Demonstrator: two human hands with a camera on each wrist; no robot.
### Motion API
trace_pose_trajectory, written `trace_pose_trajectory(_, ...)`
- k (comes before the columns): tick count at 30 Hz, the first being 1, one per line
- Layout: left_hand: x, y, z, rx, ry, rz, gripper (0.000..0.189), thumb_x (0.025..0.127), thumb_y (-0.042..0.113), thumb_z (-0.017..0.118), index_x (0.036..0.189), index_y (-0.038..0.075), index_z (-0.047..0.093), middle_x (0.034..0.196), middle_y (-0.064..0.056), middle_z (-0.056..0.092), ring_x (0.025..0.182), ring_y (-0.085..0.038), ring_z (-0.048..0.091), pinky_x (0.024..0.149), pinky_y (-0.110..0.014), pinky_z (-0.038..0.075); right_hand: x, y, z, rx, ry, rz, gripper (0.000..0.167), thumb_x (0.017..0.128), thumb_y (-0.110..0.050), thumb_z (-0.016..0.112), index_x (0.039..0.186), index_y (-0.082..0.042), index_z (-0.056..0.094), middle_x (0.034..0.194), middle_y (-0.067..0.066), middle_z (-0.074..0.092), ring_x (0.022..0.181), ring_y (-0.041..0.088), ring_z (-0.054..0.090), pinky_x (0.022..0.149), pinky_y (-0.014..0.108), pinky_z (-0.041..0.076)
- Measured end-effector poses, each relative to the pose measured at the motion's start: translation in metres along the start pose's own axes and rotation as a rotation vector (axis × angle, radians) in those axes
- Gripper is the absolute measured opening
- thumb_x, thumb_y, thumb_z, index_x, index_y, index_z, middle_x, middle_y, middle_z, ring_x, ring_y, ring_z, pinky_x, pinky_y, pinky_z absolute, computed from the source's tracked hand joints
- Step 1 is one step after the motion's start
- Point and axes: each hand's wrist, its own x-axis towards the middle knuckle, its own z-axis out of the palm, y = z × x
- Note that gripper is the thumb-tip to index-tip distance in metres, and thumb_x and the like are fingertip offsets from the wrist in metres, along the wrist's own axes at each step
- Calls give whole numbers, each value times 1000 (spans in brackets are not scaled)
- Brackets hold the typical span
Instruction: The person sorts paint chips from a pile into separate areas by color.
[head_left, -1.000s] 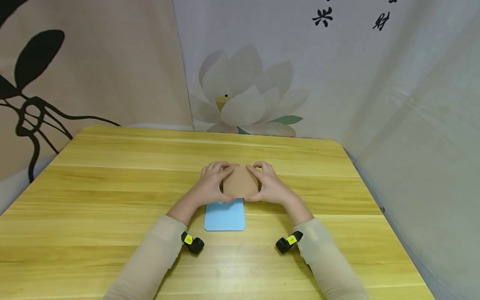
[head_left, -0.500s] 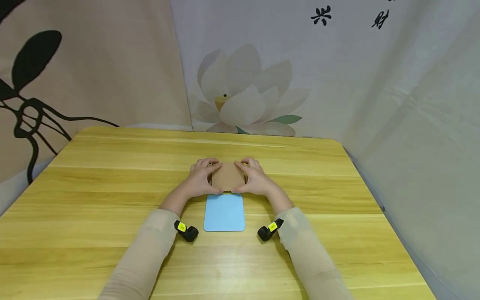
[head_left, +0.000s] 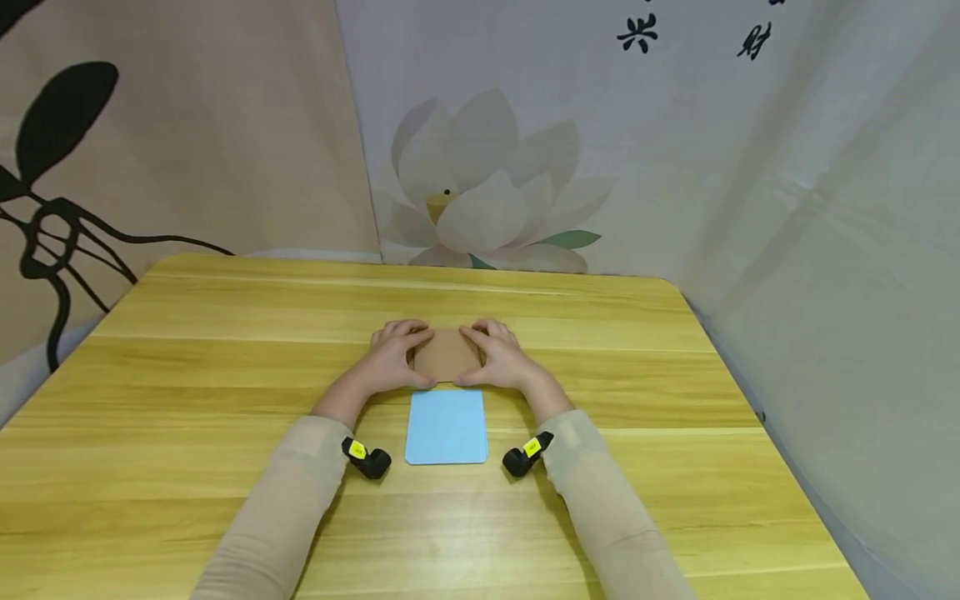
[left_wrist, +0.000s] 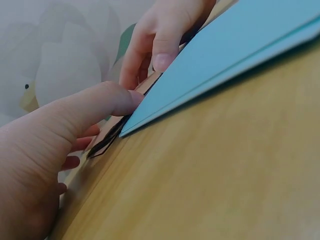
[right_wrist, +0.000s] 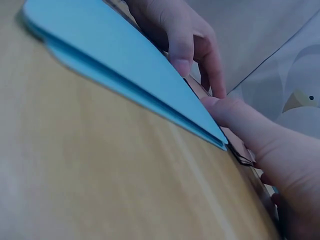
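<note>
A flat brown card-like piece point(head_left: 447, 355) with dark edges lies on the table, just beyond a light blue square card point(head_left: 446, 427). My left hand point(head_left: 390, 360) holds the brown piece's left side, thumb at the near corner and fingers toward the far one. At its right side my right hand point(head_left: 501, 358) holds it the same way. Seen from the left wrist, the brown piece point(left_wrist: 106, 134) is mostly hidden behind the thumb and the blue card point(left_wrist: 230, 55). Two thin layers show along the edge of the blue card point(right_wrist: 125, 65) in the right wrist view.
The wooden table point(head_left: 225, 467) stretches to both sides. A printed cloth point(head_left: 525, 150) with a lotus hangs behind its far edge. Small black wrist cameras point(head_left: 367, 460) sit at both sleeve cuffs, on either side of the blue card.
Both hands have moved left and slightly away from me with the brown piece. It overlapped the blue card's far part a second ago; now the whole blue card shows.
</note>
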Motion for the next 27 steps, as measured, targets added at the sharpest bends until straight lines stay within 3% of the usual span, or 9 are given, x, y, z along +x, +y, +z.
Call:
trace_pose_trajectory(14, 3, 0, 1, -7, -23, -30, 85, 73, 45, 78, 143, 8, 46, 150, -12, 32, 136, -35, 19, 104, -55, 12, -5, -1, -3, 19, -4, 34, 92, 75, -58, 73, 150, -17, 35, 149, 6, 27, 135, 26, 20, 109, 47, 20)
trace_pose_trajectory(20, 0, 4, 1, -27, 5, -50, 87, 75, 50, 76, 143, 6, 45, 149, -13, 33, 135, -34, 20, 104, -55, 12, -12, 2, -6, -14, 42, 36, 91, 77, -64, 67, 149, -18, 37, 152, 9, 24, 138, 28, 16, 110, 49, 16)
trace_pose_trajectory(27, -2, 11, -9, 2, 54, -24, 82, 81, 47, 72, 144, 5, 42, 147, -17, 34, 133, -37, 23, 101, -58, 14, -25, 1, -21, -38, 114, 15, 82, 82, -60, 64, 147, -16, 40, 152, 13, 26, 139, 31, 17, 110, 51, 12)
